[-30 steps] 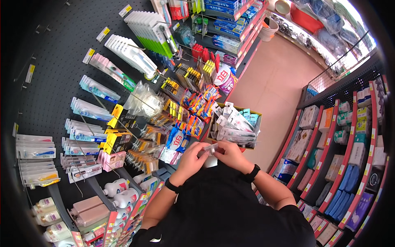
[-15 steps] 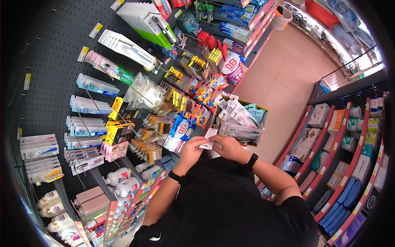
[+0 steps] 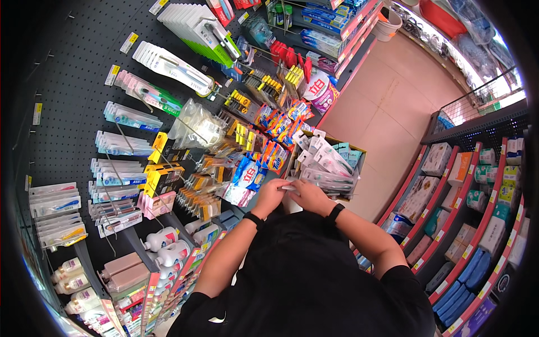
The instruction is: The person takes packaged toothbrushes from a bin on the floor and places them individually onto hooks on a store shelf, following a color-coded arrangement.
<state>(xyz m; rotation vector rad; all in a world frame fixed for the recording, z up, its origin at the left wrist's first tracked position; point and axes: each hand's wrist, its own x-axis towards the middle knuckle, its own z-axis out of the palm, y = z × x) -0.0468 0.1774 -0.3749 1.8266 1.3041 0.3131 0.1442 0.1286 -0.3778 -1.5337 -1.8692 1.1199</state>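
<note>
My left hand (image 3: 270, 197) and my right hand (image 3: 310, 198) meet in front of my body, fingers closed on a small pale packet (image 3: 288, 187). Only a thin edge of the packet shows; the hands hide the rest, so its kind is unclear. Just beyond my right hand stands an open carton (image 3: 364, 160) filled with packaged toothbrushes (image 3: 331, 160), some in white and pink packs, others teal. Detergent bags (image 3: 247, 173) in blue and orange lie to the left of the carton, close to my left hand.
A black pegboard (image 3: 73, 106) on the left carries hooks with hanging toothbrush packs (image 3: 120, 143). White bottles (image 3: 168, 253) fill the shelves below. On the right, red-edged shelves (image 3: 443, 202) hold tissue packs and boxes. Tiled floor (image 3: 387, 95) runs between the two sides.
Both hands have drawn closer together around the packet. Its pale card face, visible earlier, is now turned nearly edge-on and mostly covered by fingers.
</note>
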